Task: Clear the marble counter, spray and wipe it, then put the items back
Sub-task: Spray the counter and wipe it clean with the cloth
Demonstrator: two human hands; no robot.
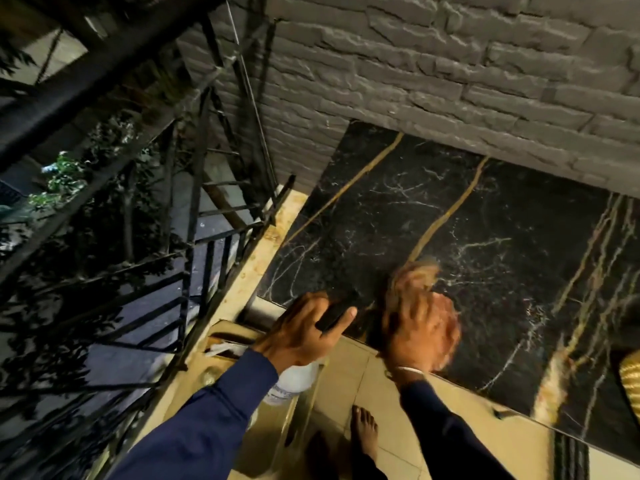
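Note:
The black marble counter (485,237) with gold veins lies against a grey stone wall. My left hand (304,330) sits at the counter's near left corner, closed on the black trigger head of a spray bottle; the bottle's white body (294,382) shows below my wrist. My right hand (422,330) is blurred, pressed on the counter's near edge, with a tan cloth (419,271) bunched under its fingers. The counter's surface shows nothing else on it.
A black metal railing (194,258) runs along the left, with plants and a drop beyond. A beige ledge (249,271) borders the counter's left side. A yellowish woven object (632,379) sits at the right edge. My bare foot (363,434) stands on beige floor tiles.

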